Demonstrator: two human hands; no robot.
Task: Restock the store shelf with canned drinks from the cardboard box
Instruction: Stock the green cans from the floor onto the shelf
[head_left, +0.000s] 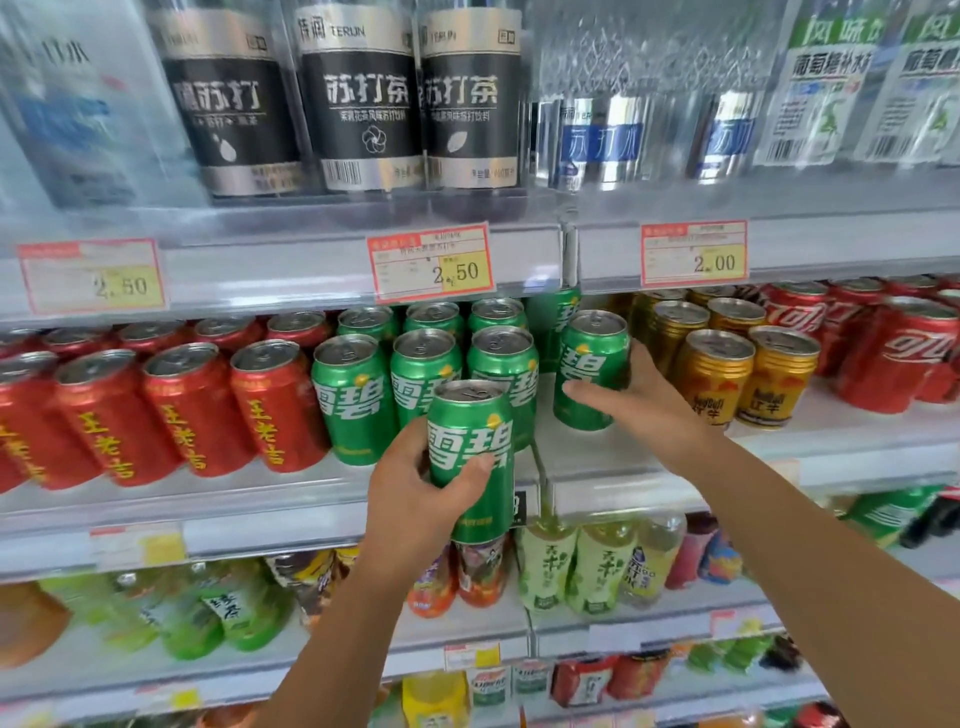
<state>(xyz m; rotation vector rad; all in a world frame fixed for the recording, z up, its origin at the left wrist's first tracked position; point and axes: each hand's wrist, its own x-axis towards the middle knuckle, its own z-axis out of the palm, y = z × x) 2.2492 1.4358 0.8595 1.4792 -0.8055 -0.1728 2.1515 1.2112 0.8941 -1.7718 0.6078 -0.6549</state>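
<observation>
Hands both full on this one. The left hand (415, 499) is wrapped round a green aluminium can with white lettering (470, 452), thumb across the front and fingers curled behind. It's holding the can upright in the air just in front of the pale grey middle shelf (234, 506).

The right hand (649, 410) reaches further in and grips a second green can (589, 364) from its right side, thumb laid across the label. That can is down at the shelf floor, just right of the rows of matching green cans (353, 395), though I can't tell if it's fully set down.

Red cans with yellow lettering (197, 410) fill the left end of the same shelf. Gold cans (717, 374) sit just right of the right hand, with red cola cans (904, 353) beyond those. Up top are black-labelled bottles (358, 98), with red-bordered price tags (431, 262) clipped on the rail below them.
</observation>
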